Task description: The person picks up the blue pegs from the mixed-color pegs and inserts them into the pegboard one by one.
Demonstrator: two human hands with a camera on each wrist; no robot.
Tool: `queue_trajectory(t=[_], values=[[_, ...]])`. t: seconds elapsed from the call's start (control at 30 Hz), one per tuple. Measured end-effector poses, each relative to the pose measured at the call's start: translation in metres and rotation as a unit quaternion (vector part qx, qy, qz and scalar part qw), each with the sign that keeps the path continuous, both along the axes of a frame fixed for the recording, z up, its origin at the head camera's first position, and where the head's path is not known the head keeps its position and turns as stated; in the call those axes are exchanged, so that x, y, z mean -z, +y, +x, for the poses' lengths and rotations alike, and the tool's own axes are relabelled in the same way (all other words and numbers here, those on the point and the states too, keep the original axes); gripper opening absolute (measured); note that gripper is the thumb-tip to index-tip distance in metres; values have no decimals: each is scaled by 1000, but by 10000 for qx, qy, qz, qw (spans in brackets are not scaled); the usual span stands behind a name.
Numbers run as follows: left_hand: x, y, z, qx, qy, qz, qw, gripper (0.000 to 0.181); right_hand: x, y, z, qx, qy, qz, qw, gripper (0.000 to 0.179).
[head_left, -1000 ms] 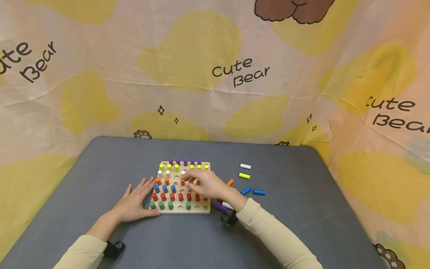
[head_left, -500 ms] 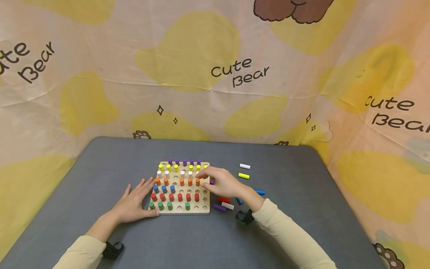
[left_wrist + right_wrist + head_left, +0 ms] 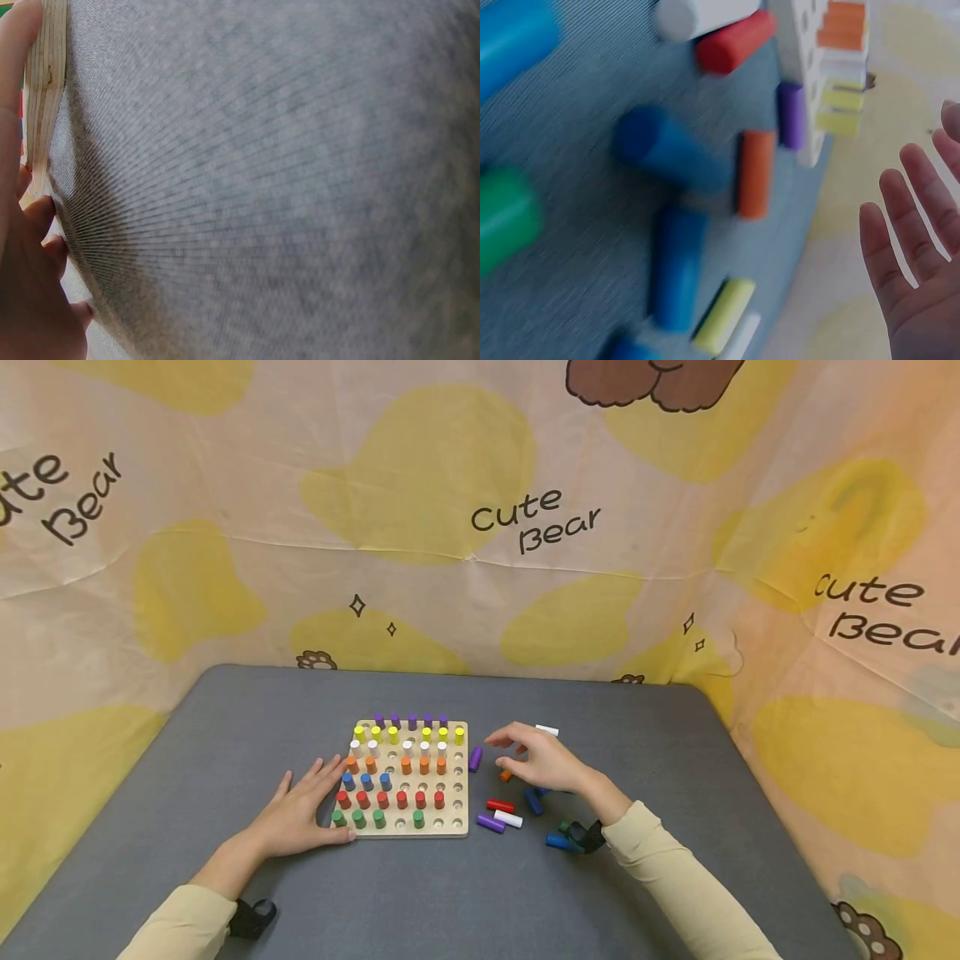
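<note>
Peg board: a wooden peg board (image 3: 408,777) is set on the grey table (image 3: 187,735), with rows of purple, yellow, white, orange, blue, red and green pegs stood up in it. Some holes are not filled yet.
Left hand: the left hand (image 3: 300,810) is laid flat on the table, with its straight fingers pressed against the left side of the board. Nothing is held in it. In the left wrist view only the edge of the board (image 3: 45,97) and the table cloth can be seen.
Right hand: the right hand (image 3: 536,760) is held just above the loose pegs, well to the right of the board. Its fingers (image 3: 911,202) are spread and loose, and nothing is held.
Loose pegs: an orange peg (image 3: 755,174) and a purple peg (image 3: 790,114) are lying close to the board's right side. A red peg (image 3: 500,806), a white peg (image 3: 508,818), blue pegs (image 3: 676,266), a yellow peg (image 3: 722,315) and a green peg (image 3: 506,214) are scattered near them.
What could go wrong: the pegs are round, so one could be bumped by the fingers and rolled away, maybe off the table. A peg could be pinched badly and dropped. The board could be slid if it were pushed too hard.
</note>
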State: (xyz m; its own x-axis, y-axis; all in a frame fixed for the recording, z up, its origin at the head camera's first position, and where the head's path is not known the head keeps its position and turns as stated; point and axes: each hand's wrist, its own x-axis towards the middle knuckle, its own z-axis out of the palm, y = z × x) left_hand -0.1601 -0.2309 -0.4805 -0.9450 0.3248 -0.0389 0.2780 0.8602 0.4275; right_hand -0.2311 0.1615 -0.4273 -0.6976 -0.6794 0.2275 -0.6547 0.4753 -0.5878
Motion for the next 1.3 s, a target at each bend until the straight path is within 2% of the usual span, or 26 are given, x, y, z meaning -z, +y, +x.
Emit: queue_trajectory(t=[0.4,0.6,0.97,1.3], values=[[0,0,0,-13,-35,-13,10000,110,20,36,-4,231,-515,528,9970,31],[0,1,-1,-12,-35,-23,10000,110,28,52,-3,276,-493,884,9945,30],[-1,1,0,-36,-65,-15,10000,110,38,66,-4,264,-300,1157,9925,24],[-2,1,1,-42,-54,-3,10000,109,42,70,-6,226,-548,1406,9883,19]])
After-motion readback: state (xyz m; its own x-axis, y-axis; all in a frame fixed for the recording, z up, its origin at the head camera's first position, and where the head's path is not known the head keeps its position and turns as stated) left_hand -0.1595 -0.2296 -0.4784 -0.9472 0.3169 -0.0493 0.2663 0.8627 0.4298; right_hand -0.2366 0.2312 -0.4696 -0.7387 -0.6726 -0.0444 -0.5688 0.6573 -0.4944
